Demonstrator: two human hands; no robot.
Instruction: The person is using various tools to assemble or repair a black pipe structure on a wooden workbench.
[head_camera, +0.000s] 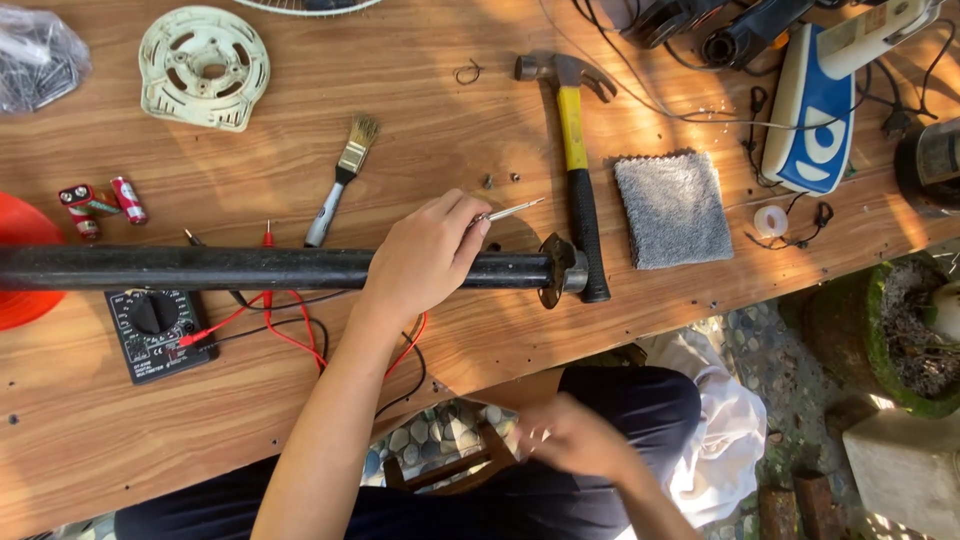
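My left hand (425, 255) rests over a long black pole (200, 268) that lies across the wooden table (400, 110). Its fingers pinch a thin metal tool (508, 209) whose tip points right. The pole ends in a metal fitting (560, 270) beside a yellow-handled hammer (577, 150). Blurred, my right hand (570, 435) is down below the table edge over my lap; what it holds cannot be made out.
A black multimeter (152, 328) with red and black leads lies under the pole. A paintbrush (343, 180), red batteries (100, 200), a cream round fan part (204, 66), a grey cloth (672, 208), a blue-white appliance (815, 110) and cables are spread around. Plant pots stand at right.
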